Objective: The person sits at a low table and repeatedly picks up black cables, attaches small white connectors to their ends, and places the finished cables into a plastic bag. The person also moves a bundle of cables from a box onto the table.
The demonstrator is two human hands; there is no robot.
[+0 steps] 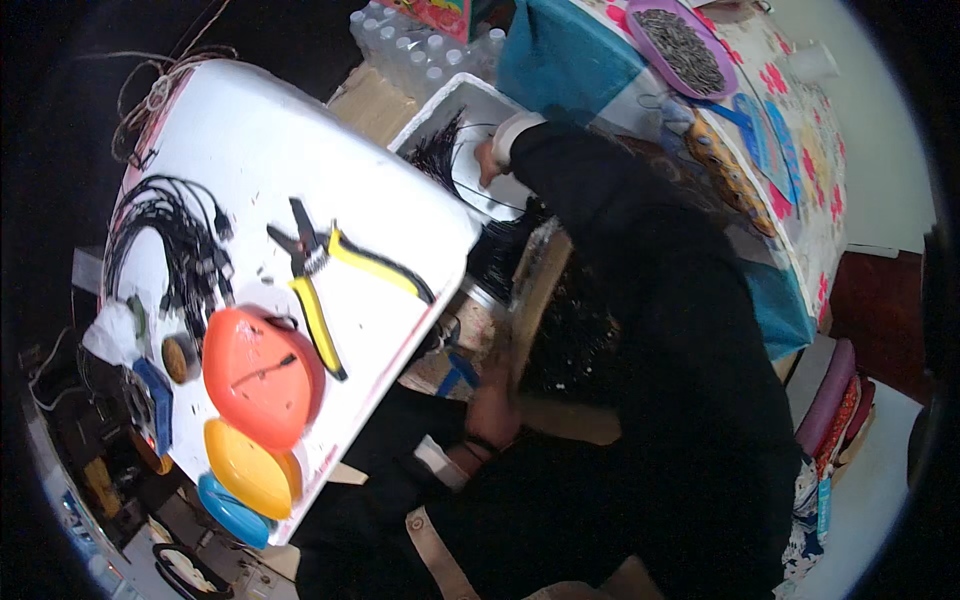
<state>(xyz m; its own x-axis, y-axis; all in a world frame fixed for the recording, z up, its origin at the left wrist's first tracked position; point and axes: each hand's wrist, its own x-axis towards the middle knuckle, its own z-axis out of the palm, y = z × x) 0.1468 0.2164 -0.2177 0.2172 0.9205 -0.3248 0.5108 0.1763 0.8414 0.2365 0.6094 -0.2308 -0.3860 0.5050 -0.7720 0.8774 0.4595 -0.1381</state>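
My right hand (489, 160) reaches into a white foam box (440, 105) and is closed on thin black wires (440, 155) that fan out of it. My left hand (491, 408), with a dark band at the wrist, hangs low beside the white table's edge, next to a brown board (535, 290) covered in black bits. I cannot make out whether it holds anything. On the white table (260, 130) lie yellow-handled wire strippers (320, 275), away from both hands.
A bundle of black cables (170, 240), an orange dish (262, 375), a yellow dish (245, 465), a blue dish (230, 510) and a tape roll (180, 356) lie on the white table. Capped bottles (410, 50) stand behind. A purple tray of seeds (680, 45) rests on a floral-clothed table (810, 170).
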